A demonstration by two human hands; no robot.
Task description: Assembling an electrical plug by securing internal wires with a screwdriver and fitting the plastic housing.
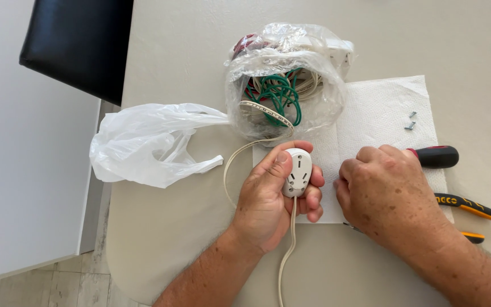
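My left hand [268, 204] grips a white oval socket plug [298, 171] with its slotted face up, thumb resting on its top edge. A cream cable [287, 256] runs from it down toward me, and another loops left and up toward a bag. My right hand [385, 196] rests fingers curled on a white paper towel [370, 113], covering a red-and-black-handled screwdriver [437, 156] whose handle sticks out to the right. Whether it grips the screwdriver I cannot tell. Black-and-yellow pliers [467, 206] lie just right of that hand.
A clear plastic bag [285, 74] holding green, red and white wires stands behind the hands. A crumpled white plastic bag [143, 142] lies at the left table edge. Two small screws [410, 120] sit on the towel. A black chair [80, 45] stands at the back left.
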